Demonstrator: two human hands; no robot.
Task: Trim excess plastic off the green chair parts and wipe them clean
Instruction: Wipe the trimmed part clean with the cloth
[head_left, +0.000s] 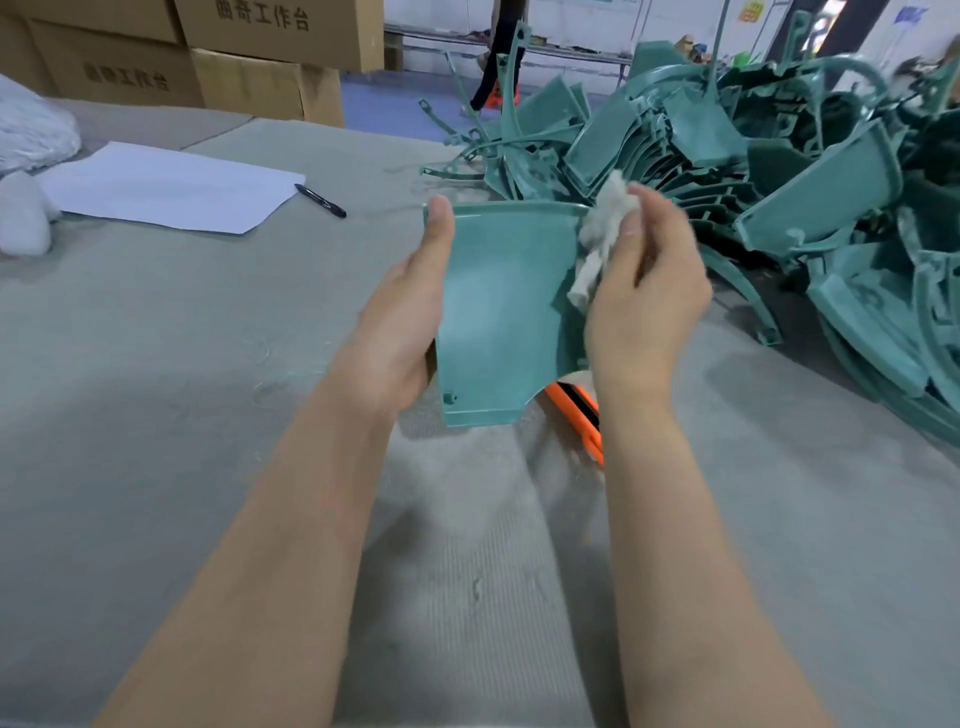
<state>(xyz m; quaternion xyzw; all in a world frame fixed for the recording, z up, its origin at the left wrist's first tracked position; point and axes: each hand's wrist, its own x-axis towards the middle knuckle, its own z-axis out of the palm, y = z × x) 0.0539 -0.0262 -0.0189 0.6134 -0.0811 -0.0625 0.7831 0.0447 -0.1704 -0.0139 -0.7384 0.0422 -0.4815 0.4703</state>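
Observation:
A flat green chair part (498, 312) is held upright above the table. My left hand (405, 317) grips its left edge, thumb along the upper corner. My right hand (644, 291) pinches a wad of white cloth (602, 234) against the part's upper right edge. An orange utility knife (576, 415) lies on the table below the part, partly hidden by my right forearm. A big heap of green chair parts (779, 182) fills the right side of the table.
The table (208, 364) has a grey felt cover. A white paper sheet (171, 187) and a black pen (321, 201) lie at the far left, next to white bagged material (31, 135). Cardboard boxes (249, 57) stand behind. A person's legs (493, 67) show in the background.

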